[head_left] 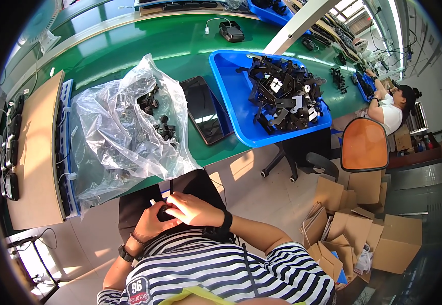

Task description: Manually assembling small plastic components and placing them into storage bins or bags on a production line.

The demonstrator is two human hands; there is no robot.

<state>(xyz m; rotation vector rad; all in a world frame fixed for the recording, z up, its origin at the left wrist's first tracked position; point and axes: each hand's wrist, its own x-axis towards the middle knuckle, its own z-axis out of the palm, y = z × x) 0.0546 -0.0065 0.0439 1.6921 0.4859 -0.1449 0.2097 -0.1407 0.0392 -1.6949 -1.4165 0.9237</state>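
Note:
Close together over my lap, my left hand (150, 224) and my right hand (194, 210) have their fingers closed round a small black part (164, 213). Its shape is mostly hidden by the fingers. A small white piece (153, 202) sticks out beside the left fingertips; whether it belongs to the black part I cannot tell. Just beyond my hands, a clear plastic bag (111, 122) lies open on the green bench (193, 66), with small black parts (166, 129) inside. A blue tray (226, 86) to the right is heaped with black flat parts (287, 96), some with white or silver pieces.
Between bag and tray lies a black tablet (205, 109). A board (35, 152) with black devices stands at the left, and a black device (231, 31) with a cable sits farther back. Cardboard boxes (353, 229), an orange chair (364, 145) and a seated person (396, 109) are at the right.

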